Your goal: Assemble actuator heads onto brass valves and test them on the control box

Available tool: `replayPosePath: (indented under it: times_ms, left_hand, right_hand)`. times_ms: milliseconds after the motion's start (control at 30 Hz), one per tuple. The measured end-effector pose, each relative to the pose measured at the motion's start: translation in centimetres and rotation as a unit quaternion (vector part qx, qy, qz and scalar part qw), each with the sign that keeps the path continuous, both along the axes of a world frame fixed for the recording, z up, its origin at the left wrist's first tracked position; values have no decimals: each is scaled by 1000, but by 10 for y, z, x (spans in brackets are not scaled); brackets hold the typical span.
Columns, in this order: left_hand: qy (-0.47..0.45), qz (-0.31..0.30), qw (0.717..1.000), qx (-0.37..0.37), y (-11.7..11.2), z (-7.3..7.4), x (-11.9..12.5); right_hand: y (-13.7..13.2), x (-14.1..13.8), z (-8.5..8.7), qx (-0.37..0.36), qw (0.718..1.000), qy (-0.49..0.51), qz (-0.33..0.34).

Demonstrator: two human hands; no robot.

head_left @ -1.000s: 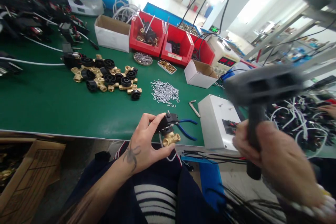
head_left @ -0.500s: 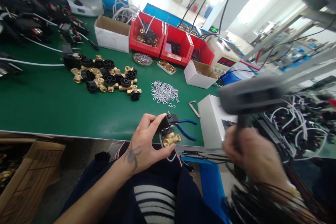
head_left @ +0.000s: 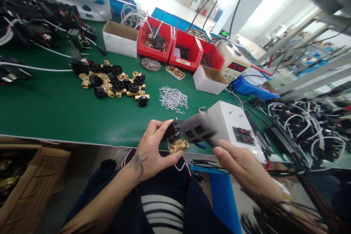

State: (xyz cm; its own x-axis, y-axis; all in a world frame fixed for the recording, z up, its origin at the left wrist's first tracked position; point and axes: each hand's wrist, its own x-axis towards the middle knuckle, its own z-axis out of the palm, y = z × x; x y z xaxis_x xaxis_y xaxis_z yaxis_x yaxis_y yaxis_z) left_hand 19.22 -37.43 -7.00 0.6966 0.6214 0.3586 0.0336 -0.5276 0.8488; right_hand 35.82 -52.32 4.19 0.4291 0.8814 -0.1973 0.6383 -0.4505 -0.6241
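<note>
Seemingly blurred tool (head_left: 197,130) against brass valve (head_left: 178,145)

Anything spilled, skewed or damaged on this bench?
Nothing looks damaged. Wire clips lie loosely scattered on the green mat, outside the red bins. The grey tool in the right hand is blurred, close to the brass valve in the left hand.

Left hand (head_left: 152,150) pinching, right hand (head_left: 241,166) gripping, forearms angled inward

Your green worktop (head_left: 55,109) carries a cluster of brass-and-black fittings (head_left: 115,84), a heap of wire clips (head_left: 173,98) near it, red bins (head_left: 155,44) and cardboard boxes (head_left: 120,40) behind, and a white control box (head_left: 233,122) to your right.
</note>
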Motion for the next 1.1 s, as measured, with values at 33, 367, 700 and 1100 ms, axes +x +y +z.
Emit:
replayPosePath:
  times_ms: [33,367,700,1100]
  left_hand:
    - [-3,-1,1000,4,0,-1,0]
    - [-5,-3,1000,15,-1,1,3]
    - [-7,-5,1000,20,0,1,4]
    - [-16,-10,999,43,1,3,5]
  right_hand:
    - [-1,0,2,42,999,14,-30]
    - [-2,-4,-1,19,999,-30,2]
    - [0,0,6,-40,999,-29,17]
    - [-5,3,0,46,999,-3,-19]
